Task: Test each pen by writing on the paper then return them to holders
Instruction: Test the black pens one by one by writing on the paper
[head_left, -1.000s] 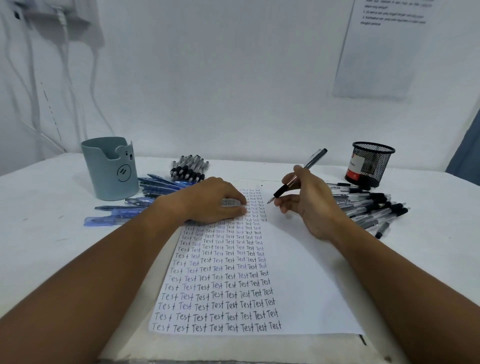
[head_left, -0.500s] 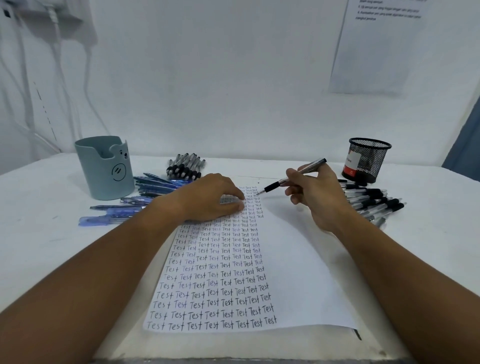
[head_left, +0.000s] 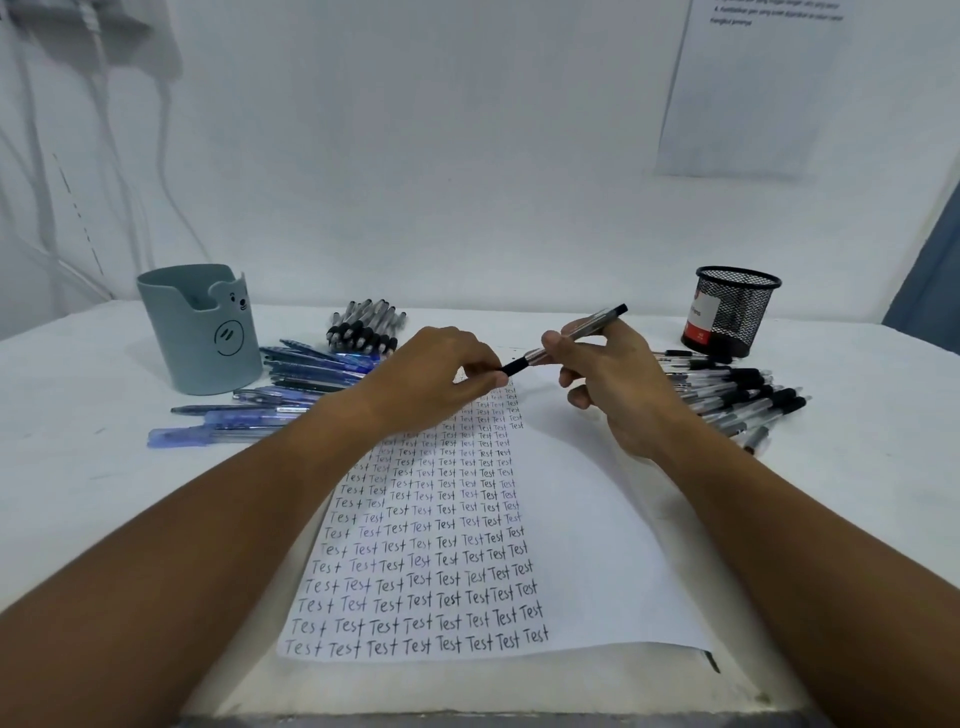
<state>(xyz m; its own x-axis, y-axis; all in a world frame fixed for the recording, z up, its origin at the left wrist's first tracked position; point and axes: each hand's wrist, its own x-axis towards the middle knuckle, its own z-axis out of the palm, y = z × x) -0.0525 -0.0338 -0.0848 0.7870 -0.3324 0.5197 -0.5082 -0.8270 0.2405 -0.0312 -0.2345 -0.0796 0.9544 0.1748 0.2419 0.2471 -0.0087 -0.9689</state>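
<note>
A white paper (head_left: 582, 545) lies in front of me, its left half filled with rows of the word "Test". My right hand (head_left: 618, 384) grips a clear pen with a black tip (head_left: 569, 340) above the paper's far end, the pen nearly level. My left hand (head_left: 441, 379) pinches the pen's black front end with its fingertips. A teal bear-faced holder (head_left: 202, 332) stands at the left, a black mesh holder (head_left: 732, 312) at the right.
Blue pens (head_left: 291, 384) lie scattered beside the teal holder, and a bunch of black-grip pens (head_left: 363, 325) sits behind them. A heap of clear black pens (head_left: 737, 400) lies right of my right hand. Cables hang on the wall at left; a printed sheet (head_left: 748, 88) is stuck up at right.
My right hand lifted the pen off the paper and turned it level. My left hand left the paper and took hold of the pen's black front end.
</note>
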